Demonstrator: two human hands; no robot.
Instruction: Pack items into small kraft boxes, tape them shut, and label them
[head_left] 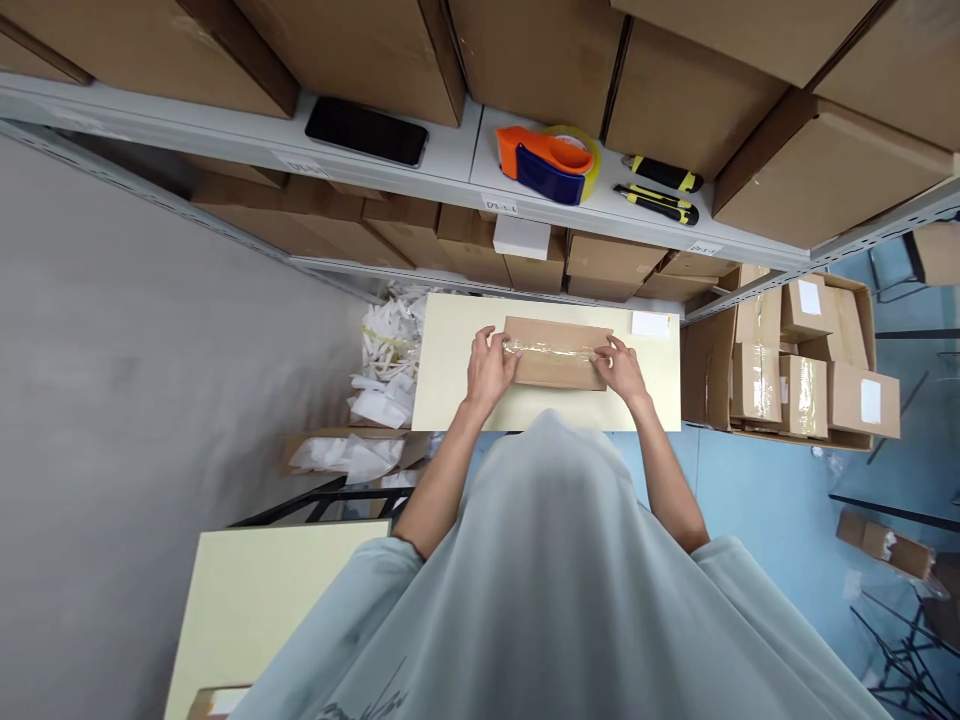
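A flat, closed cardboard box (pixel 559 370) lies lengthwise on the pale yellow table. A shiny strip of clear packing tape (pixel 553 349) runs along its top from end to end, looking wrinkled. At the box's left end is my left hand (pixel 490 366), with thumb and fingers closed about the edge where the tape ends. My right hand (pixel 621 368) grips the opposite end in the same way, its fingertips at the tape's right end. The undersides of both hands' grips are hidden. A white paper slip (pixel 650 324) rests on the table behind my right hand.
The shelf (pixel 457 150) above holds cardboard boxes, a phone (pixel 367 131), an orange and blue tape dispenser (pixel 546 165) and two utility knives (pixel 658 190). A large carton (pixel 709 370) of taped boxes stands right. Paper scraps (pixel 390 350) pile up left. Another table (pixel 262 590) is lower left.
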